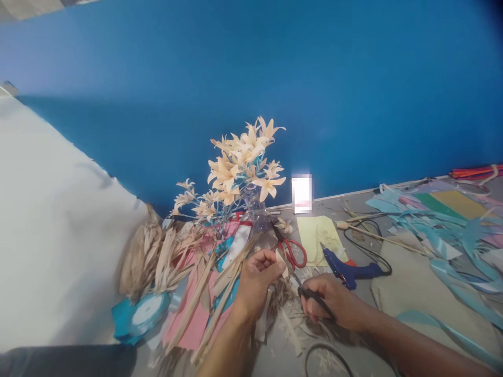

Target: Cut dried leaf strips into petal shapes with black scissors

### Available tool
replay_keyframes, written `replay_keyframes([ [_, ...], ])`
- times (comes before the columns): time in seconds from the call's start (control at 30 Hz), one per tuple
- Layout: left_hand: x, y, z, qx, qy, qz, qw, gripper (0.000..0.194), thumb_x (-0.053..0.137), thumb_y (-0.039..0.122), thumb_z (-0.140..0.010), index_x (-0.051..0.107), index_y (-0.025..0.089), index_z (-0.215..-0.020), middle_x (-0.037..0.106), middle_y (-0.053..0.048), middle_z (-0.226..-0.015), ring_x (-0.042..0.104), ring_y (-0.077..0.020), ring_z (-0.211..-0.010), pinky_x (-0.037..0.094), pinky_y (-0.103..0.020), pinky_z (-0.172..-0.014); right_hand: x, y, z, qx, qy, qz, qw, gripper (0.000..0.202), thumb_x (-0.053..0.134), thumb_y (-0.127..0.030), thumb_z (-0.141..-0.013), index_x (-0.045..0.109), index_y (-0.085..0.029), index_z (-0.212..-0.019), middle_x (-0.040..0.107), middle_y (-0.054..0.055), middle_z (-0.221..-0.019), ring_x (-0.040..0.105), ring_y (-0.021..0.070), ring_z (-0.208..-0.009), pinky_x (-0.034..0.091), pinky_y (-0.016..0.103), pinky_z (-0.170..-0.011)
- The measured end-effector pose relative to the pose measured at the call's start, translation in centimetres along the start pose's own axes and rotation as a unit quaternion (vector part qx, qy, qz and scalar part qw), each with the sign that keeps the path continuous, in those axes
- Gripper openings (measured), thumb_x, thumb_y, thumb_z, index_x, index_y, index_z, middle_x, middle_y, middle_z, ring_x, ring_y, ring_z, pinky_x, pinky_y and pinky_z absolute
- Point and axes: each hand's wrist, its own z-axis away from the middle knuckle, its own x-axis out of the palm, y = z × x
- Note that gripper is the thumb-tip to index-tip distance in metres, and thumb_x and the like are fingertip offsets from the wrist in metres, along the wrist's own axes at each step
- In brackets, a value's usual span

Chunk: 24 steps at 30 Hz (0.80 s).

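My left hand [257, 275] pinches a small pale petal-shaped piece [280, 257] between thumb and fingertips. In my right hand [334, 298] is a pair of black-handled scissors [323, 306], fingers wrapped round the loops. Their blades point up and left and reach the pale piece; whether they touch it I cannot tell. Just beyond the hands lies a pair of red-handled scissors [302, 256]. Scraps of dried fibre are scattered on the grey table below. Behind my left hand, cream handmade flowers [245, 152] on blue stems stand in a clear bottle [257, 209].
A blue glue gun [349, 269] lies beside a yellow sheet [314, 235], its black cord trailing right. Left are dried husks [139, 256], pink sheets [192, 330] and a teal ribbon roll [145, 314]. Light-blue ribbons [451, 230] cover the right side. A blue wall [353, 94] rises behind.
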Motion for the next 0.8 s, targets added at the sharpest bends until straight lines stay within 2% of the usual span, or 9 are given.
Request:
replay_keyframes([
  [0.43, 0.1, 0.1, 0.4, -0.006, -0.014, 0.042, 0.999, 0.024, 0.079, 0.031, -0.07, 0.061, 0.016, -0.07, 0.066, 0.0, -0.061, 0.056, -0.0111, -0.057, 0.041, -0.023, -0.061, -0.2, 1.7, -0.1, -0.032, 0.002, 0.003, 0.999, 0.04, 0.061, -0.048, -0.076, 0.055, -0.016, -0.052, 0.058, 0.002, -0.053, 0.05, 0.0125, -0.049, 0.034, 0.021, -0.046],
  [0.63, 0.3, 0.2, 0.5, -0.004, -0.002, 0.059, 0.998, 0.026, 0.082, 0.031, -0.067, 0.061, 0.015, -0.067, 0.064, 0.001, -0.058, 0.055, -0.0094, -0.055, 0.042, -0.021, -0.059, 0.1, 1.9, 0.0, -0.028, -0.006, -0.019, 0.999, 0.045, 0.061, -0.052, -0.077, 0.053, -0.016, -0.051, 0.053, 0.001, -0.049, 0.046, 0.0108, -0.047, 0.032, 0.02, -0.045],
  [0.8, 0.7, 0.2, 0.7, -0.023, 0.018, 0.08, 0.996, 0.03, 0.084, 0.032, -0.065, 0.059, 0.017, -0.068, 0.061, 0.003, -0.059, 0.056, -0.0108, -0.056, 0.05, -0.027, -0.063, 0.1, 2.0, 0.0, -0.019, -0.009, -0.028, 0.999, 0.049, 0.061, -0.057, -0.076, 0.052, -0.016, -0.051, 0.051, 0.0, -0.048, 0.043, 0.0093, -0.045, 0.028, 0.02, -0.044],
])
